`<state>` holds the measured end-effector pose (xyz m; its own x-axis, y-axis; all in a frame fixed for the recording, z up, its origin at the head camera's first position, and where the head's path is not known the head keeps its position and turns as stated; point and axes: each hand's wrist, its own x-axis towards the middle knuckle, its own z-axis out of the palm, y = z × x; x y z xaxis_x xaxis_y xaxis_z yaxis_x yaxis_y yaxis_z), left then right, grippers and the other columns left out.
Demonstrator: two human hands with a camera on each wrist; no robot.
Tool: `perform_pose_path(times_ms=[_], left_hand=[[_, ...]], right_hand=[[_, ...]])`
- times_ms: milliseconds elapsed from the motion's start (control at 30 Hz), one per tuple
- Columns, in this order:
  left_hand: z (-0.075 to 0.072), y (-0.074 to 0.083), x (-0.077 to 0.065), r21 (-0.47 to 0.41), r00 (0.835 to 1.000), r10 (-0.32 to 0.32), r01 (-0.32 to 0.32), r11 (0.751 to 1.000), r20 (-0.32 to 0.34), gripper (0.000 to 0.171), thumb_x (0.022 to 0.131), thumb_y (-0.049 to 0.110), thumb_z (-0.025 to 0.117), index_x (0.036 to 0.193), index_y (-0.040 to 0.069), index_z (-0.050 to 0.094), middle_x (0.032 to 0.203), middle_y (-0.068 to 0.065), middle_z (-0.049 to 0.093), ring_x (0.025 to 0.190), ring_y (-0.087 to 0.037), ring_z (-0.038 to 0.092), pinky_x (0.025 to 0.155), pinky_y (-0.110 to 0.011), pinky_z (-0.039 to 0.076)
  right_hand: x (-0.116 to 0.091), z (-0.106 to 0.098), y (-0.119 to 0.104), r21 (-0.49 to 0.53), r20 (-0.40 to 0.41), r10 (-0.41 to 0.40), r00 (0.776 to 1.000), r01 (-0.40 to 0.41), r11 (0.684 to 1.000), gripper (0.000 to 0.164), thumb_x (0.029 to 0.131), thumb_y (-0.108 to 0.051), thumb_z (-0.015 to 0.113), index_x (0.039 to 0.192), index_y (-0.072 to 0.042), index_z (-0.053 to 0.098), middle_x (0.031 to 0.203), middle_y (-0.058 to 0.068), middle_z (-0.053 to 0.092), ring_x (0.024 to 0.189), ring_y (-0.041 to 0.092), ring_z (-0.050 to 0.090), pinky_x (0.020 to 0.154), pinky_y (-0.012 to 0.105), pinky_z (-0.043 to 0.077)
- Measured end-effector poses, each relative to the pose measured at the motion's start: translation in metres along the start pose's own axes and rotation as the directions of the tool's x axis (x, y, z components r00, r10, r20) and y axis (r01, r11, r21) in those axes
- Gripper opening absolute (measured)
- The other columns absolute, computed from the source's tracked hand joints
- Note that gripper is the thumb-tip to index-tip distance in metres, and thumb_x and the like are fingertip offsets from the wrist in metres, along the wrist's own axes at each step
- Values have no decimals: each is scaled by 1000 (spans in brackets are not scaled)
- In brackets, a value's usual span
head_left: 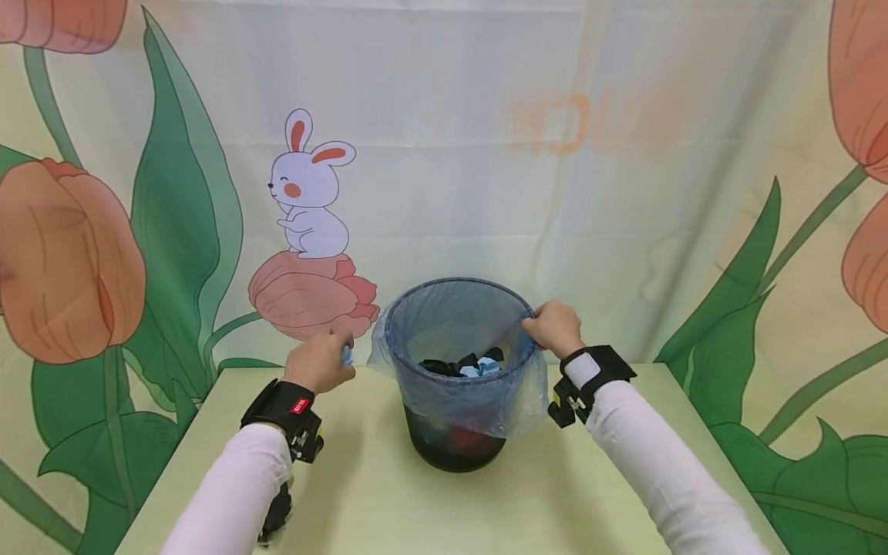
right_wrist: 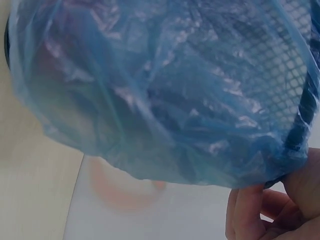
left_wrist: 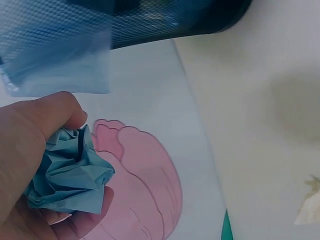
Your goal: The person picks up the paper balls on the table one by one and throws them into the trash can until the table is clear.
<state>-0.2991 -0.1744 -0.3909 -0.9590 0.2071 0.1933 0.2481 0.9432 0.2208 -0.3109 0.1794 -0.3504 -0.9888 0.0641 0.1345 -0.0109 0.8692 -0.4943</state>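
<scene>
A black mesh wastebasket (head_left: 454, 443), lined with a translucent blue plastic bag (head_left: 444, 397), stands on the table. The bag folds over the rim and hangs outside. Crumpled black pieces (head_left: 440, 368) and light-blue crumpled paper (head_left: 480, 368) lie inside. My left hand (head_left: 321, 362) is left of the basket, apart from it, holding a crumpled ball of blue paper (left_wrist: 75, 172) between thumb and fingers. On the right, my right hand (head_left: 555, 327) pinches the basket's rim through the bag; in the right wrist view, the bag (right_wrist: 165, 100) hides much of the mesh.
A dark crumpled thing (head_left: 277, 512) lies on the pale table (head_left: 375, 493), partly behind the left forearm. Behind the table hangs a cloth backdrop (head_left: 444, 154) printed with tulips and a rabbit. The basket stands near the table's back edge.
</scene>
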Motion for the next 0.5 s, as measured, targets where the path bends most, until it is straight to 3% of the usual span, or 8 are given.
perform_pose_path(times_ms=[233,500], left_hand=[[-12,2,6,11,998,22,-21,1000,-58,37,74,20,71,106,8,58,95,-16,54,74,-30,55,62,-45,54],[-27,10,14,26,996,52,-50,998,-73,39,75,22,71,109,8,58,95,-15,52,77,-30,54,68,-45,54]], right_hand=[[1,1,1,-1,-4,2,1000,-2,1000,42,79,-9,53,42,-17,33,39,-4,36,39,13,49,37,18,22],[1,0,1,-8,-15,-6,1000,5,1000,42,79,-10,53,42,-17,34,39,-4,39,38,11,47,37,18,23]])
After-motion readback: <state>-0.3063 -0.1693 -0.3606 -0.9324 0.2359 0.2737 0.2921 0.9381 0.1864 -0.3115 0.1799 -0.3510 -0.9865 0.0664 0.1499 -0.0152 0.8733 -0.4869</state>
